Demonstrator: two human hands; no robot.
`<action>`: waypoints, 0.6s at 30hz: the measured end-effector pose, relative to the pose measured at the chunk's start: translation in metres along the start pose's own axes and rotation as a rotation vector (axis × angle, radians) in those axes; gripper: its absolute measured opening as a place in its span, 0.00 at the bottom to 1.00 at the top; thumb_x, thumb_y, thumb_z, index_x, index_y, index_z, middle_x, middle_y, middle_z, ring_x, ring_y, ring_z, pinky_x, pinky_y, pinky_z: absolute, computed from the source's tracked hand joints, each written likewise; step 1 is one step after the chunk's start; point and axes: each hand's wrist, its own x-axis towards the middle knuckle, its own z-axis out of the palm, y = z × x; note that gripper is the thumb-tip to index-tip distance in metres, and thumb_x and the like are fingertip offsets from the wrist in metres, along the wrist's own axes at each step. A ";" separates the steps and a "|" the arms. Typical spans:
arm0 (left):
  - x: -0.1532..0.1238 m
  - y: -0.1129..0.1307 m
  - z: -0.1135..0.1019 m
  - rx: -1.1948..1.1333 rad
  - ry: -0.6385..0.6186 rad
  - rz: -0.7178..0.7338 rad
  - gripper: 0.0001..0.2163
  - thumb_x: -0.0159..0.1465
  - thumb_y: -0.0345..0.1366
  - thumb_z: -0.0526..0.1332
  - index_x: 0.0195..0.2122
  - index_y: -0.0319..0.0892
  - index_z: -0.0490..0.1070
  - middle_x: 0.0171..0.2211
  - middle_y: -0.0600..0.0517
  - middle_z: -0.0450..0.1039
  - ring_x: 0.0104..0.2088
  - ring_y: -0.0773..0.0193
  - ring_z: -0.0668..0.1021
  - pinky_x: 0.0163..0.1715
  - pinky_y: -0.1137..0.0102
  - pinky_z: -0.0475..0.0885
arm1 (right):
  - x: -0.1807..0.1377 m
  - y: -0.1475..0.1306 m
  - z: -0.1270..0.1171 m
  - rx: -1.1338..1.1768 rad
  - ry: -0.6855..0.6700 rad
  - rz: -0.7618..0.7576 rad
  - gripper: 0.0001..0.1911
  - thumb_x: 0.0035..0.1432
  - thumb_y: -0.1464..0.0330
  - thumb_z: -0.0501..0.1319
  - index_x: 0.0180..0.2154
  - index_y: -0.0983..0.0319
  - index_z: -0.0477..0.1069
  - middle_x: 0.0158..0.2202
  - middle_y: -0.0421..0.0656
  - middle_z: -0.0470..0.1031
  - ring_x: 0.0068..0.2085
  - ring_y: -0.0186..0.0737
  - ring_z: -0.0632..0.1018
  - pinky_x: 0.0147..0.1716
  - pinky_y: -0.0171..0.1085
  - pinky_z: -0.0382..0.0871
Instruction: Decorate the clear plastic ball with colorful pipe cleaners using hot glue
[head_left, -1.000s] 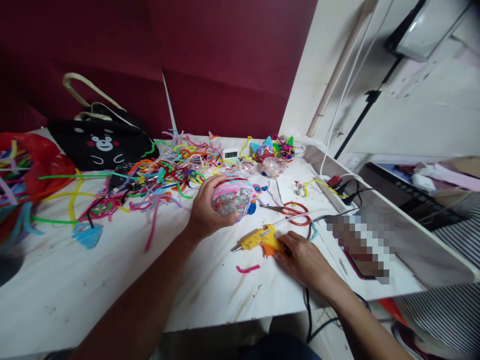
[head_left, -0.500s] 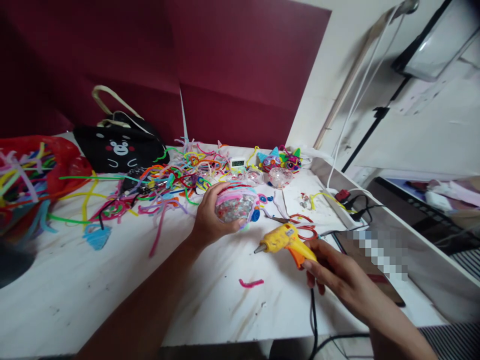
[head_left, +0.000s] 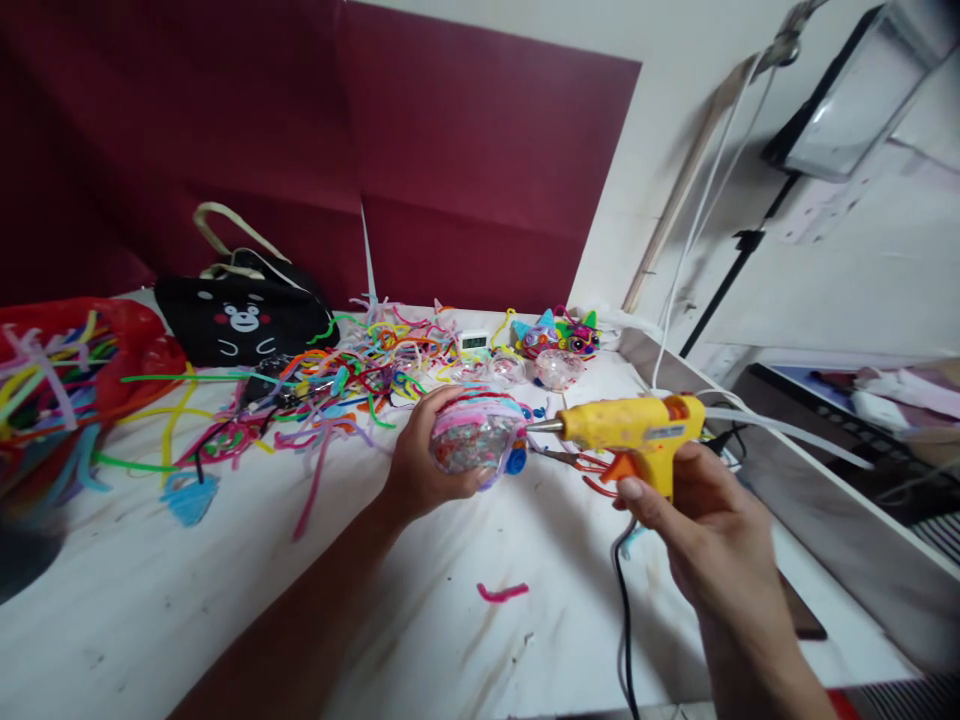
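Note:
My left hand [head_left: 424, 465] is wrapped round a clear plastic ball [head_left: 469, 437], partly covered with pink, red and blue pipe cleaners. A blue coil [head_left: 515, 461] sits on the ball's right side. In my right hand [head_left: 697, 505] is a yellow hot glue gun [head_left: 626, 428] with an orange trigger and a glue stick out of its back. Its nozzle points left at the ball's right edge; whether it touches cannot be made out. Beneath the gun lie pliers with red handles [head_left: 592, 462], partly hidden. A short pink pipe cleaner piece [head_left: 502, 593] rests on the table nearer me.
Tangled pipe cleaners [head_left: 390, 350] spread across the back, beside a red bag [head_left: 150, 350] and a black bear-face bag [head_left: 240, 325]. Clear half-shells [head_left: 559, 370], a small digital clock [head_left: 473, 342] and decorated cat-like heads [head_left: 536, 335] stand behind. The gun's black cord [head_left: 624, 610] hangs over the front edge.
My right hand has raised and turned the glue gun, bringing its nozzle up to the ball's right edge. The left hand keeps its hold on the ball. The view has shifted slightly.

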 end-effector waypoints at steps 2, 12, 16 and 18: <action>0.000 0.002 0.000 0.002 -0.006 0.027 0.38 0.48 0.44 0.73 0.60 0.43 0.64 0.58 0.39 0.70 0.58 0.43 0.74 0.60 0.49 0.69 | 0.000 0.004 0.009 -0.011 0.008 -0.017 0.19 0.46 0.66 0.77 0.39 0.59 0.75 0.34 0.42 0.82 0.31 0.39 0.81 0.28 0.34 0.78; 0.005 0.008 -0.002 0.099 -0.017 0.134 0.39 0.45 0.40 0.72 0.60 0.45 0.62 0.57 0.40 0.70 0.58 0.43 0.75 0.58 0.48 0.72 | -0.016 0.038 0.024 -0.149 0.027 -0.201 0.20 0.51 0.65 0.73 0.42 0.58 0.67 0.34 0.42 0.76 0.27 0.40 0.80 0.24 0.38 0.76; 0.006 0.009 -0.002 0.139 -0.017 0.161 0.40 0.45 0.41 0.72 0.60 0.46 0.62 0.57 0.41 0.71 0.58 0.43 0.75 0.57 0.49 0.72 | -0.020 0.045 0.018 -0.353 -0.003 -0.356 0.15 0.56 0.67 0.69 0.44 0.57 0.70 0.37 0.44 0.77 0.33 0.43 0.81 0.29 0.39 0.77; 0.006 0.008 -0.002 0.154 -0.021 0.171 0.40 0.45 0.41 0.72 0.60 0.46 0.62 0.58 0.41 0.71 0.58 0.43 0.75 0.58 0.49 0.72 | -0.021 0.046 0.015 -0.434 -0.020 -0.423 0.13 0.59 0.68 0.67 0.46 0.56 0.71 0.38 0.44 0.78 0.36 0.44 0.81 0.33 0.40 0.77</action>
